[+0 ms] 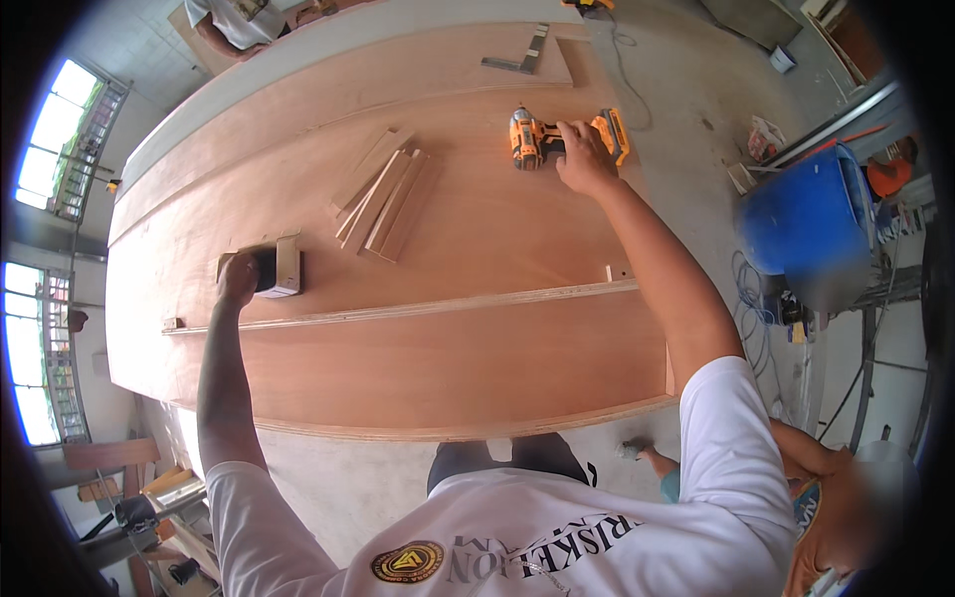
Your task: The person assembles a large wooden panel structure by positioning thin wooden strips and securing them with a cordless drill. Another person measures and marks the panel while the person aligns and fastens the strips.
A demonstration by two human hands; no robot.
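Note:
My right hand (585, 154) is closed round the handle of an orange and black cordless drill (527, 139), which lies on its side on the plywood sheet (497, 229). At the left, my left hand (237, 279) grips the near-left edge of a small open cardboard box (288, 267); its fingertips are partly hidden by the box, and the inside looks dark. Several short wooden strips (388, 204) lie loosely stacked between my two hands. Across the sheet in front of me runs a long narrow plywood strip (428, 308), with a small wooden block (619, 272) by its right end.
A metal square (522, 55) lies on the far part of the sheet. Another person (234, 25) is at the far left edge; a second person (826, 497) is at the lower right. On the right stand a blue container (806, 204) and cables (751, 298) on the floor.

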